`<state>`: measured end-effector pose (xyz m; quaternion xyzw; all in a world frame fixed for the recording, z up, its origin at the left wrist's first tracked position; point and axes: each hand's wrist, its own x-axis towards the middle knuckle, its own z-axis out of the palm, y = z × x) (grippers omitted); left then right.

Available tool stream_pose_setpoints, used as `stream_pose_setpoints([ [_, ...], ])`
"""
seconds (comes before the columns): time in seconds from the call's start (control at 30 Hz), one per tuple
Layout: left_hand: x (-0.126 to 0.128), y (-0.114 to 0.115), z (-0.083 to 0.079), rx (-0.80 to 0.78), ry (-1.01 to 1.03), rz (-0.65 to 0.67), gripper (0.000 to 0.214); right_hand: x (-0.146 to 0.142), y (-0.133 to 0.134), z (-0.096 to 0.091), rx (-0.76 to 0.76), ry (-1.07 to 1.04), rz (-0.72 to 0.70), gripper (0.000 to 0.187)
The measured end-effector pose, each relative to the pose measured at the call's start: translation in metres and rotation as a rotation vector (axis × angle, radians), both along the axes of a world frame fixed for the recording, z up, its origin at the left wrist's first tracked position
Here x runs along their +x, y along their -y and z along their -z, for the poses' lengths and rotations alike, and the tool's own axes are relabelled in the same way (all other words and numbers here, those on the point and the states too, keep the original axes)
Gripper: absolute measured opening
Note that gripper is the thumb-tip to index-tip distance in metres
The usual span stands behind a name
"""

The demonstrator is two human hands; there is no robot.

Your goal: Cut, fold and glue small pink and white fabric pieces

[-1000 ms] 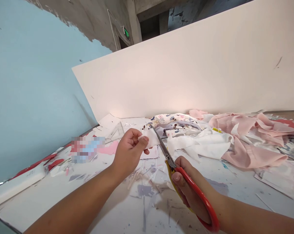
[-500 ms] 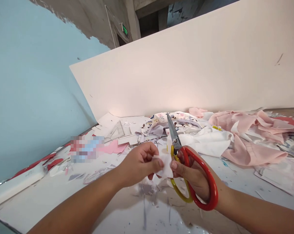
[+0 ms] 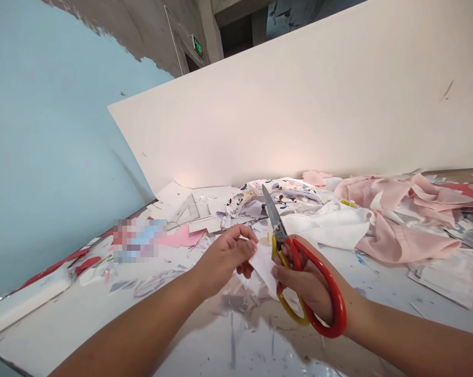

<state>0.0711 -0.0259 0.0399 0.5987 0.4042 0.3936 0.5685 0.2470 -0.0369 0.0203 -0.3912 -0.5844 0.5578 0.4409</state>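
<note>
Left hand (image 3: 228,256) pinches a small white scrap (image 3: 263,264) between thumb and fingertips, held just above the table (image 3: 64,319). Right hand (image 3: 307,285) touches the scrap's opposite edge with its thumb while its fingers are closed through the red and yellow loops of the scissors (image 3: 299,272); blades together, pointing up and away from the person, clear of the scrap. The scrap sits between the two hands, slightly lower on the right side. Beneath the hands: thin paper slivers (image 3: 236,303) scattered on the table. Beyond the blade tip: floral printed fabric (image 3: 283,191), then white cloth (image 3: 330,225); pink fabric (image 3: 397,235) piled farther right. A clear set square (image 3: 187,212) lies far left of the hands. A pale upright board (image 3: 299,115) backs the table.
</note>
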Motion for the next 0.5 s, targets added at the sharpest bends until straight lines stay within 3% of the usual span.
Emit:
stream_pose_setpoints([
  [0.07,0.003,0.000,0.009,-0.127,0.198,-0.003,0.039,0.001,0.000,0.000,0.038,0.042,0.061,0.019],
  [0.17,0.009,0.003,0.021,-0.240,0.216,0.105,0.046,0.002,-0.001,0.003,0.089,0.090,0.147,0.017],
  [0.33,0.016,0.007,0.022,-0.071,0.041,0.004,0.029,0.002,0.001,0.009,0.151,0.103,0.171,0.021],
  [0.5,0.007,0.003,0.013,0.060,-0.011,-0.210,0.025,0.003,0.002,0.017,0.339,-0.052,0.041,0.033],
])
